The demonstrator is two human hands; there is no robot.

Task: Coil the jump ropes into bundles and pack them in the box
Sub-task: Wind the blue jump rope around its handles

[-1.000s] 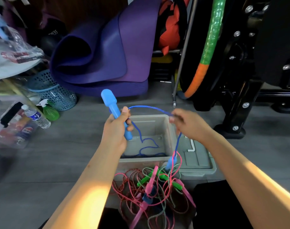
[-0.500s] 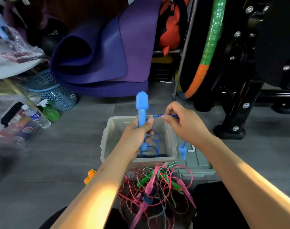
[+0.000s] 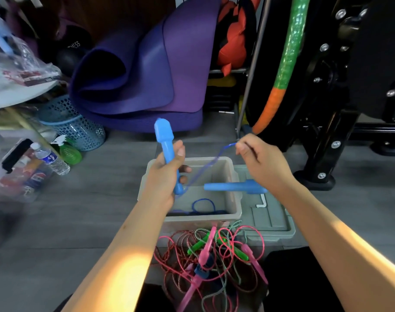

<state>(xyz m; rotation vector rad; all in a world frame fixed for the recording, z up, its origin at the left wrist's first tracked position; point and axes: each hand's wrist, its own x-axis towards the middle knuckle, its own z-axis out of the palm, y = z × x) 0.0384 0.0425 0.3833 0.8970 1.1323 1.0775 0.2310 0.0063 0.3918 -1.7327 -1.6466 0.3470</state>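
My left hand (image 3: 163, 179) grips a blue jump rope handle (image 3: 166, 145) upright above the grey box (image 3: 189, 218). My right hand (image 3: 263, 164) pinches the thin blue cord (image 3: 216, 157) up and to the right of it. The second blue handle (image 3: 233, 187) hangs level under my right hand, over the box's right wall. Some blue cord lies looped on the box floor (image 3: 203, 206). In front of the box sits a tangle of pink and green jump ropes (image 3: 211, 251).
The box's grey lid (image 3: 270, 219) lies right of the box. Purple yoga mats (image 3: 142, 70) stand behind, with a blue mesh basket (image 3: 74, 127), bottles (image 3: 51, 159) and bags to the left. A black machine frame (image 3: 322, 149) and a green-orange hoop (image 3: 279, 82) stand at right.
My right hand has drawn the cord out to the right, away from the left hand. The second blue handle has risen and swung level over the box's right wall.
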